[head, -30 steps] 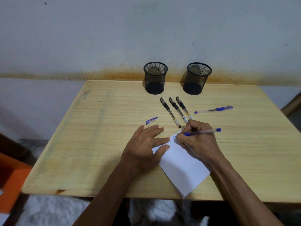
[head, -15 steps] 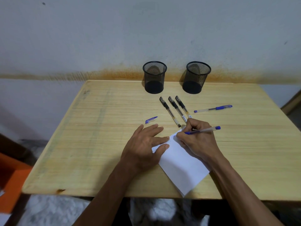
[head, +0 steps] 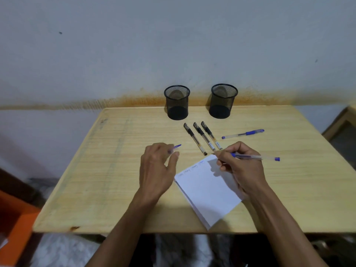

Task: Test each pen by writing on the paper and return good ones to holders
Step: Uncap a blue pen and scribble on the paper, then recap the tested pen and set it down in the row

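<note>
Paper (head: 209, 187) is seen on the desk (head: 115, 170), faint blue scribbles along its top edge too small to be read. A blue pen (head: 256, 157) is gripped by the right hand (head: 240, 166), its tip hidden behind the fingers. The blue cap (head: 176, 147) is partly covered by the loosely spread left hand (head: 157, 168); contact cannot be told. Three black pens (head: 202, 137) lie before two mesh holders (head: 200, 102).

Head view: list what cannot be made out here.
- Blue cap: near end hidden behind the left hand.
- Blue pen: tip hidden by the right hand.
- Writing on the paper: too small to read.
- Holders: mesh too dark to show contents.
</note>
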### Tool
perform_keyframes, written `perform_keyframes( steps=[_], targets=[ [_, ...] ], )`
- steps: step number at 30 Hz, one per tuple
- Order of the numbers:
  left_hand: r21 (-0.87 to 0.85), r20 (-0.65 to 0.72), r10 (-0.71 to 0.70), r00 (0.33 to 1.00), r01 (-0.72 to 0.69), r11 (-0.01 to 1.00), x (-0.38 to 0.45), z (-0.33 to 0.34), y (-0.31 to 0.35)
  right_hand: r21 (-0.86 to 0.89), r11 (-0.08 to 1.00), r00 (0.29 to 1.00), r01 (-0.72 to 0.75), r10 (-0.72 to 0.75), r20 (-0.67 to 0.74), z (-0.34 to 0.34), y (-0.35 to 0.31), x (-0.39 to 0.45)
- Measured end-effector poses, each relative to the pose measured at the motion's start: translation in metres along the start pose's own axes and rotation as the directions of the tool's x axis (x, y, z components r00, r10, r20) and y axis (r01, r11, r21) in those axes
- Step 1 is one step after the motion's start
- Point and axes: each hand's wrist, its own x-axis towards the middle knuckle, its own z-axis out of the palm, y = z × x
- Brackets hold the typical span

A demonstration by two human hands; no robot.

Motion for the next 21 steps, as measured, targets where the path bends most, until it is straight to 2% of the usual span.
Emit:
perform_keyframes(
  steps=[3, 6, 8, 16, 21],
  targets=[
    [0.105, 0.084, -0.134, 0.987, 0.124, 0.987, 0.016, 0.001, -0.001, -0.043, 0.999, 1.0, 0.029, -0.029, -0.006, -0.007, -0.001, -0.011],
    [0.284, 0.193, -0.171, 0.966, 0.112, 0.952, 0.029, 0.002, -0.001, -0.079, 0.996, 1.0, 0.031, -0.031, -0.003, -0.015, -0.005, -0.019],
    [0.302, 0.21, -0.181, 0.961, 0.113, 0.947, 0.036, 0.002, 0.002, -0.103, 0.995, 1.0, 0.017, -0.016, 0.012, -0.02, -0.006, -0.022],
    [0.218, 0.216, -0.146, 0.965, 0.098, 0.971, 0.024, -0.011, 0.01, -0.085, 0.995, 0.997, 0.054, -0.058, -0.043, -0.033, -0.012, -0.038],
    [-0.074, 0.133, -0.2, 0.971, 0.211, 0.975, 0.004, -0.041, 0.035, -0.041, 0.995, 0.995, 0.094, -0.093, 0.033, -0.026, -0.022, -0.043]
  ],
)
